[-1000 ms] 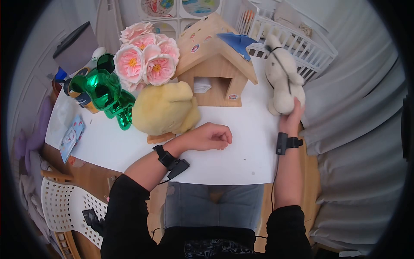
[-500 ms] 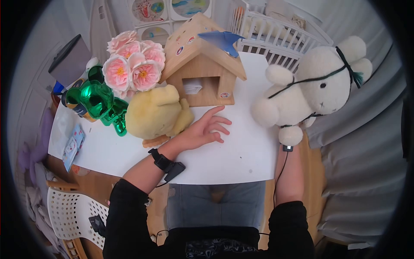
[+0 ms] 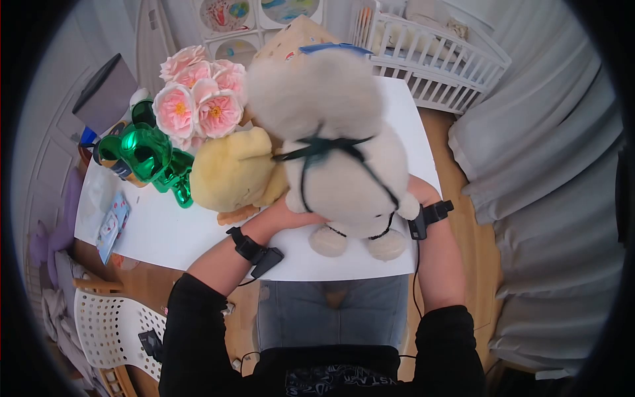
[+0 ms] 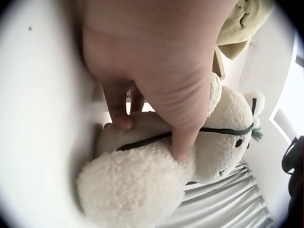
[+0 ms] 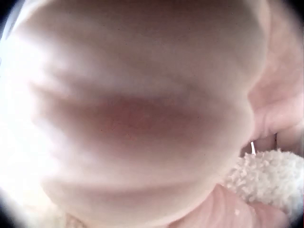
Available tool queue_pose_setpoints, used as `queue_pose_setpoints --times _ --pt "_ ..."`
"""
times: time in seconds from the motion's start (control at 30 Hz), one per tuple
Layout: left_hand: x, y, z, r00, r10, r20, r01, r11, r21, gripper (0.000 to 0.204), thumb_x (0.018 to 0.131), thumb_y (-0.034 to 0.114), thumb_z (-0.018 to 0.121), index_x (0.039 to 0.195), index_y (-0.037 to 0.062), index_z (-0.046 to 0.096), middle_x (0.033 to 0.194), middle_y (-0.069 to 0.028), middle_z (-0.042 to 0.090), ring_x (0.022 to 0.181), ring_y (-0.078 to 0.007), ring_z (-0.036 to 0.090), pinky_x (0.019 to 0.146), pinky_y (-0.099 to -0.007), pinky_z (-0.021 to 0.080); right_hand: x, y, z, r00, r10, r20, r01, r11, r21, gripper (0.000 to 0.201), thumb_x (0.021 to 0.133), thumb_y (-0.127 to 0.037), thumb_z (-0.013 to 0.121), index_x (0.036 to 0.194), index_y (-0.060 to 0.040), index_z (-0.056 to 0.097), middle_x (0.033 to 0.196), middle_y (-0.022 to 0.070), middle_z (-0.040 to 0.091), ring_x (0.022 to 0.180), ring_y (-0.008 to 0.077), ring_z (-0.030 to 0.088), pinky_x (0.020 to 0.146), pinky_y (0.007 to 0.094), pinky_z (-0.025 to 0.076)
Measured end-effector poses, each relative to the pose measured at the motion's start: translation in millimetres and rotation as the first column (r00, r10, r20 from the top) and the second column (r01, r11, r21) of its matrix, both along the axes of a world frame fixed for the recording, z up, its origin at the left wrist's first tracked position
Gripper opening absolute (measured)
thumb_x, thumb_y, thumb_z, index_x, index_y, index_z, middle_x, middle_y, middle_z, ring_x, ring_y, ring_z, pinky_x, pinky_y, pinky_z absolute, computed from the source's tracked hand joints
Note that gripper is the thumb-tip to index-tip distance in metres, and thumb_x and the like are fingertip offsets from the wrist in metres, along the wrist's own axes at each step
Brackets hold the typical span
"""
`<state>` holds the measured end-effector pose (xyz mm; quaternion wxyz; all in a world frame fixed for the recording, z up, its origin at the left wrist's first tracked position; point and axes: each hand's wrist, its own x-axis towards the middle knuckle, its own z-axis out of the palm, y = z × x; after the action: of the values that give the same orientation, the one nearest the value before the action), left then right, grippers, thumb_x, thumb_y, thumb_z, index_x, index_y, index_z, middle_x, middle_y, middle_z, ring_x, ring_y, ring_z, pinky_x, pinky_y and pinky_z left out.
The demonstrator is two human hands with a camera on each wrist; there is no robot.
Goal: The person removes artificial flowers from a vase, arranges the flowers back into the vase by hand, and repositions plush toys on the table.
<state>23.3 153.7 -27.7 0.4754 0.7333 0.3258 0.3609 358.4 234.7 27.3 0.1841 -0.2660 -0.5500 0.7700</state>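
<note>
Cream plush toy (image 3: 347, 188) is gripped by left hand (image 4: 154, 78); right hand (image 3: 424, 189) clasps it.

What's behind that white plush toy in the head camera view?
Past the white plush toy, the stickered peak of a wooden roof shows, with a blue object on it. Whatever lies beneath that roof is covered by the toy there, so I can't tell.

White "YST" lettering (image 3: 379, 380) marks the black shirt (image 3: 317, 357)
</note>
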Motion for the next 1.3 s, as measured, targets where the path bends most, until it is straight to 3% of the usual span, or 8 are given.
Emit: queue_pose_setpoints --times 0.2,0.33,0.47,0.6,0.73,1.0,1.07,1.3 --pt "23 -10 53 0.984 0.095 0.148 -0.070 0.983 -0.168 0.069 0.095 0.014 0.085 0.155 0.0050 0.052 0.144 -0.0078 0.066 0.132 -0.0178 0.061 0.114 -0.0362 0.048 27 7 19 0.922 -0.097 0.376 -0.059 0.922 0.382 0.076 0.093 -0.011 0.086 0.159 0.0013 0.051 0.159 0.0100 0.058 0.143 0.0199 0.053 0.121 0.0387 0.043" --pt "21 -9 50 0.974 0.160 0.158 -0.122 0.966 -0.227 0.071 0.097 0.016 0.083 0.158 0.0040 0.047 0.148 -0.0081 0.063 0.137 -0.0170 0.057 0.117 -0.0364 0.046 30 10 9 0.968 -0.098 -0.229 0.133 0.981 0.144 0.079 0.097 -0.017 0.079 0.165 -0.0006 0.042 0.162 0.0114 0.055 0.147 0.0226 0.053 0.123 0.0409 0.041" --pt "25 -11 55 0.968 0.195 0.156 -0.160 0.964 -0.212 0.073 0.098 0.016 0.082 0.160 0.0037 0.045 0.150 -0.0083 0.061 0.139 -0.0169 0.055 0.119 -0.0362 0.044 26 14 -6 0.896 -0.160 -0.414 0.167 0.986 -0.019 0.082 0.094 -0.020 0.077 0.165 -0.0012 0.042 0.161 0.0111 0.055 0.147 0.0236 0.054 0.122 0.0420 0.042" --pt "27 -12 53 0.971 0.186 0.152 -0.153 0.966 -0.207 0.072 0.099 0.018 0.081 0.160 0.0032 0.045 0.150 -0.0078 0.061 0.138 -0.0169 0.055 0.119 -0.0359 0.043 27 2 16 0.974 -0.127 0.189 0.051 0.929 0.366 0.081 0.078 -0.001 0.090 0.153 -0.0015 0.059 0.148 0.0093 0.067 0.137 0.0210 0.059 0.119 0.0395 0.045" --pt "27 -1 33 0.979 0.137 0.153 -0.125 0.988 -0.090 0.063 0.105 0.018 0.075 0.159 0.0037 0.046 0.148 -0.0070 0.061 0.136 -0.0164 0.056 0.117 -0.0351 0.045 21 -2 27 0.957 -0.167 0.236 0.093 0.951 0.295 0.078 0.075 0.008 0.086 0.148 -0.0008 0.062 0.145 0.0104 0.069 0.135 0.0209 0.060 0.116 0.0376 0.046" --pt "17 -2 26 0.980 0.112 0.164 -0.069 0.967 -0.245 0.050 0.109 0.019 0.068 0.154 0.0031 0.052 0.149 -0.0067 0.062 0.136 -0.0163 0.056 0.116 -0.0342 0.045 26 4 6 0.972 -0.212 0.101 0.197 0.971 0.134 0.082 0.076 0.009 0.086 0.153 0.0005 0.058 0.148 0.0107 0.067 0.137 0.0225 0.060 0.117 0.0391 0.046" --pt "13 7 17 0.854 0.080 0.514 0.096 0.947 -0.307 0.046 0.111 0.020 0.063 0.152 0.0025 0.054 0.149 -0.0063 0.063 0.138 -0.0166 0.057 0.118 -0.0339 0.044 32 9 4 0.973 -0.219 0.080 0.209 0.972 0.110 0.082 0.076 0.009 0.086 0.153 0.0007 0.058 0.149 0.0110 0.067 0.137 0.0227 0.060 0.118 0.0392 0.046" --pt "25 4 36 0.944 0.214 0.250 -0.159 0.962 -0.222 0.037 0.110 0.008 0.054 0.146 0.0033 0.059 0.143 -0.0063 0.066 0.134 -0.0158 0.059 0.117 -0.0326 0.044 31 11 -11 0.929 -0.338 -0.154 0.342 0.940 0.004 0.066 0.095 -0.015 0.081 0.154 0.0010 0.056 0.151 0.0139 0.065 0.140 0.0255 0.059 0.121 0.0425 0.045"
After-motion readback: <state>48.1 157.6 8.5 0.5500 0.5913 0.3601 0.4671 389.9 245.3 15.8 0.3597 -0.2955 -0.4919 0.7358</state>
